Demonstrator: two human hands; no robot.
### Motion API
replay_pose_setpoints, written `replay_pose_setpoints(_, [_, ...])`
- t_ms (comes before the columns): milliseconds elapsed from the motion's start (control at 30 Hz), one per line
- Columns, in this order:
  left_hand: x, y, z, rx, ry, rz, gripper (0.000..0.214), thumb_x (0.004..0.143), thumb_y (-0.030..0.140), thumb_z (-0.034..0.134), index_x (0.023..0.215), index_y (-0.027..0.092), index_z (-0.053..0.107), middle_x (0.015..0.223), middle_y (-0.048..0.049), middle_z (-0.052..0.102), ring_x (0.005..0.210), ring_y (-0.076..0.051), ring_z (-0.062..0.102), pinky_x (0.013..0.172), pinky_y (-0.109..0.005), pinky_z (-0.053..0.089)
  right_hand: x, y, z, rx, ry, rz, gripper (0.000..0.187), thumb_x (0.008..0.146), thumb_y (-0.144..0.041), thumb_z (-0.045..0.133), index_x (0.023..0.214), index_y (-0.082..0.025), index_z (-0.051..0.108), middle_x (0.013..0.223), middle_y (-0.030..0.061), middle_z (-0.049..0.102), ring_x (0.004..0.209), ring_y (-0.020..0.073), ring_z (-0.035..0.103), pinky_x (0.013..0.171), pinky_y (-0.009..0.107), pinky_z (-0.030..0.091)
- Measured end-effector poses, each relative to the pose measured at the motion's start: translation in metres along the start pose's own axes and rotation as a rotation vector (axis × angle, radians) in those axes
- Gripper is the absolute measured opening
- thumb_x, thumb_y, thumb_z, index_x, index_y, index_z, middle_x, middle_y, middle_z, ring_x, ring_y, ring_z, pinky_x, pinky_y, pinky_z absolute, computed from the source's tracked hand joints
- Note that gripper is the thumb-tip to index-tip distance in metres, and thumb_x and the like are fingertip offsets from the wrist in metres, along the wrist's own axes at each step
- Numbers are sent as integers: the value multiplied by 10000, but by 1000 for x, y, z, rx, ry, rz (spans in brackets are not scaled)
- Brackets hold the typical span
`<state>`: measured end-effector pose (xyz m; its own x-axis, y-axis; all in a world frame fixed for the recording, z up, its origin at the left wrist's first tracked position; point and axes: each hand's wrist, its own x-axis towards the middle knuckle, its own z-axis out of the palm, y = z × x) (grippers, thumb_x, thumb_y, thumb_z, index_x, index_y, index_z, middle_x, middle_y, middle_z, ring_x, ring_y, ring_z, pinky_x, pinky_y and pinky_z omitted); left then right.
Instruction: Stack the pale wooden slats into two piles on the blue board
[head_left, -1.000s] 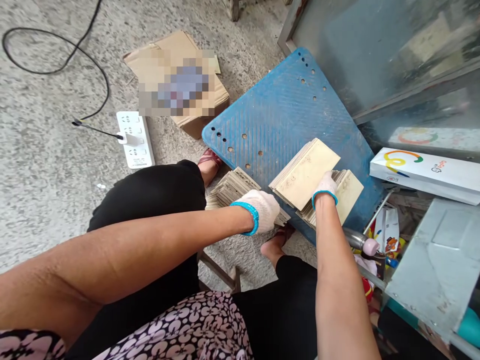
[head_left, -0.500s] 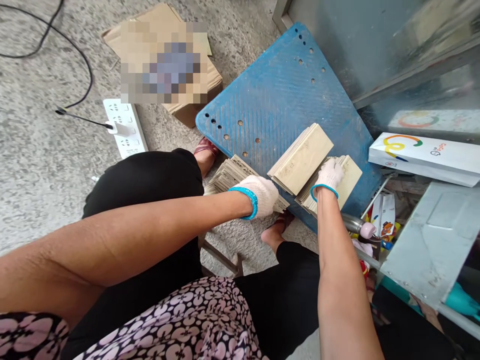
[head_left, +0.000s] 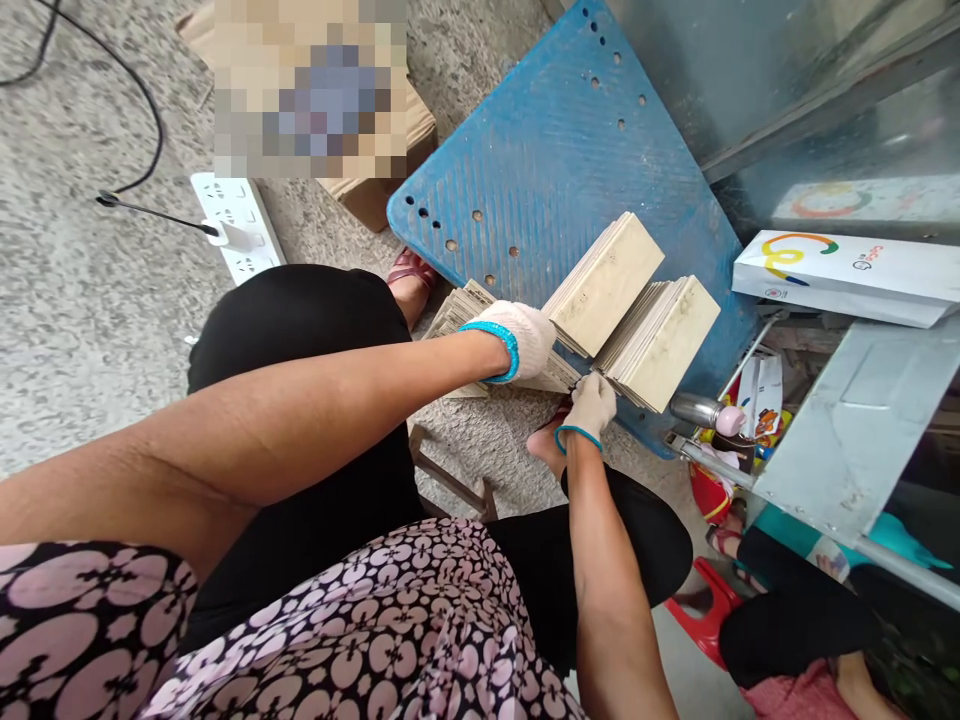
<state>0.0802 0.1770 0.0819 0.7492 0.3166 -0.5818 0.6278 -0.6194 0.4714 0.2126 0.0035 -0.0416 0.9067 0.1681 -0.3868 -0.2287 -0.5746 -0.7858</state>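
Observation:
Both my hands wear white knit gloves with blue cuffs. My left hand (head_left: 525, 340) is closed over a bundle of thin beige rectangular boards (head_left: 459, 312) near my knees; its fingertips are hidden. My right hand (head_left: 591, 408) has its fingers pressed together at the right end of that bundle, close to the near corner of the right stack; whatever it pinches cannot be made out. Two more stacks of such boards, a left one (head_left: 611, 285) and a right one (head_left: 664, 345), stand side by side on a blue plastic platform (head_left: 540, 160).
A metal flask (head_left: 696, 410) and a grey metal frame (head_left: 832, 420) stand on the right, below a white printed box (head_left: 847, 275). Another person sits near a red stool (head_left: 705, 610). A power strip (head_left: 232, 230) and cardboard box (head_left: 367, 205) lie on the left.
My right hand has left the top of the right stack and come down and left, towards the end of the bundle under my left hand. The view has shifted slightly.

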Motion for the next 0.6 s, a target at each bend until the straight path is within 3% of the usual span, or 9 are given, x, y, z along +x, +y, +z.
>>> replay_pose_setpoints(233, [-2,-1,-1,33,24,-2,426,884,324,485,1174,105,709,1027,-208,701,926,-327,663,787,-410,512,-20,22,4,13,40,167,194,845,-342,522,814,-166,597,556,-49,487,506,96,468,465,192,369])
replay_pose_setpoints(600, [-2,2,-2,32,-9,-27,433,903,345,476,1203,120,692,1099,-207,686,987,-326,642,829,-419,496,-21,31,5,0,17,195,199,852,-346,574,751,-174,576,572,-36,522,555,109,520,515,202,427])
